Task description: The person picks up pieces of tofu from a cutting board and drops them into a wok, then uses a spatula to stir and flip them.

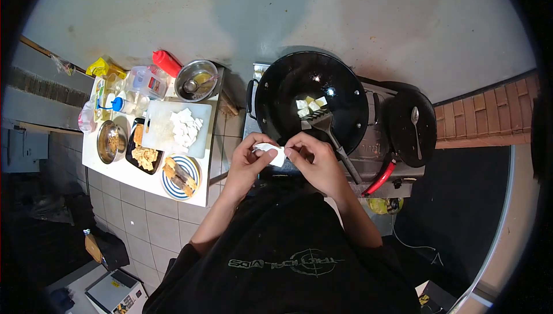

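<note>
A small white piece, perhaps paper or food (275, 155), is held between my two hands in front of the wok. My left hand (252, 157) has its fingers closed round the left side of it. The fingertips of my right hand (311, 158) pinch its right edge. Just beyond my hands is a black wok (288, 89) on the stove, with several pale cubes (311, 105) in it. A slotted spatula (324, 125) rests in the wok beside the cubes, its handle over the near rim to the right of my right hand.
On the left table (92, 147) are a cutting board (158, 135) with white pieces, a striped plate (167, 184), a black tray (133, 157), metal bowls, bottles and a red bottle (167, 63). Right of the wok, a spoon (416, 124) lies on a black pan (403, 106) near a red handle (380, 180).
</note>
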`<state>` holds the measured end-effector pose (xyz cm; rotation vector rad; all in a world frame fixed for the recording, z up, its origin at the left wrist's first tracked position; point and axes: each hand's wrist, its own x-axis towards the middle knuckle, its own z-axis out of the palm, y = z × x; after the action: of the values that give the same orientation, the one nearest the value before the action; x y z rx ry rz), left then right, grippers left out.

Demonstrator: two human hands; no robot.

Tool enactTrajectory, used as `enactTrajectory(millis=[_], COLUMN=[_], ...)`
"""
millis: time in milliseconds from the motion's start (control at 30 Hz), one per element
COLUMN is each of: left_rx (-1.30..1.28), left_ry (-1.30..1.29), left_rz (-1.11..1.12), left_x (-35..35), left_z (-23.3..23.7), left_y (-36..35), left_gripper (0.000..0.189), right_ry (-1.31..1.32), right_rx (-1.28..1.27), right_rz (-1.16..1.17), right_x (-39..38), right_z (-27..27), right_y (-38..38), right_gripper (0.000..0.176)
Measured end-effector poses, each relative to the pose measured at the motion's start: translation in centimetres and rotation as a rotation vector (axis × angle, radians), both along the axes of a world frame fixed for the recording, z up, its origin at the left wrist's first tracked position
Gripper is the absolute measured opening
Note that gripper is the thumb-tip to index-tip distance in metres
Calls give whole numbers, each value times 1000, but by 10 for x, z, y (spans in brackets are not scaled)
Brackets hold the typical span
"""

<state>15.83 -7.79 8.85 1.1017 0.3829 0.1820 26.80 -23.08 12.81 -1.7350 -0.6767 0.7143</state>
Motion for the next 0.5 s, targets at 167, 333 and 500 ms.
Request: enactTrajectory(millis=[167,333,500], left_rx=[-5,-61,-45], left_ry=[-23,30,46], left_rz=[1,-42,-61], left_x=[1,1,3], left_z=[-5,-5,-12], left_y=[-6,-13,-24], left_gripper=[21,24,22], right_ry=[42,248,200], right_rx=[39,97,90], right_rz=[28,30,13], right_x=[-1,3,4], right_z=[-11,-4,-9], right_y=[-7,-14,-24], right_gripper=[6,6,6])
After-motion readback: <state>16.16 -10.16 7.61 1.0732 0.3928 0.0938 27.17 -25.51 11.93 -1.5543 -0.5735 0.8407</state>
